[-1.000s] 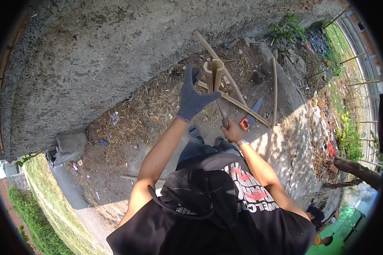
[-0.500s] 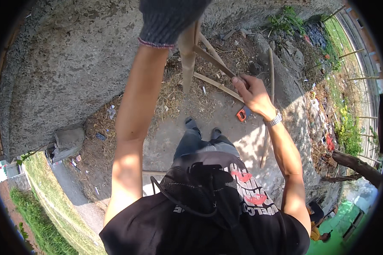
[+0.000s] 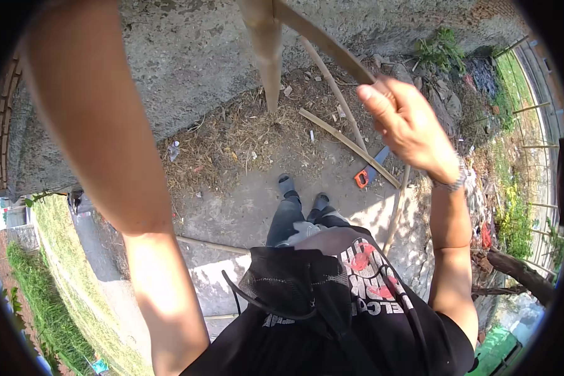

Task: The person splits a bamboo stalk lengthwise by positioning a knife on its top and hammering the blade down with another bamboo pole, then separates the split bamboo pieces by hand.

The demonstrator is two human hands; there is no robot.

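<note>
My right hand [image 3: 413,128], bare and with a watch at the wrist, is closed on the near end of a machete [image 3: 327,44]. Its long, flat, dark brown blade slants up and left to meet a bamboo pole [image 3: 268,62] at the top edge. That pole stands upright, its lower end tapering away toward the ground. My left forearm [image 3: 100,125] stretches up past the upper left rim, so my left hand is out of sight.
An orange-handled handsaw [image 3: 363,178] lies on the ground beside a split bamboo strip [image 3: 332,135] and other thin poles. Ahead rises a rough concrete wall [image 3: 182,69]. Dry straw and litter line its foot. Rubble and plants lie at the right.
My left arm has swung up and left, taking its gloved hand out of view. The pole and machete sit higher in the picture, and my right hand has shifted right.
</note>
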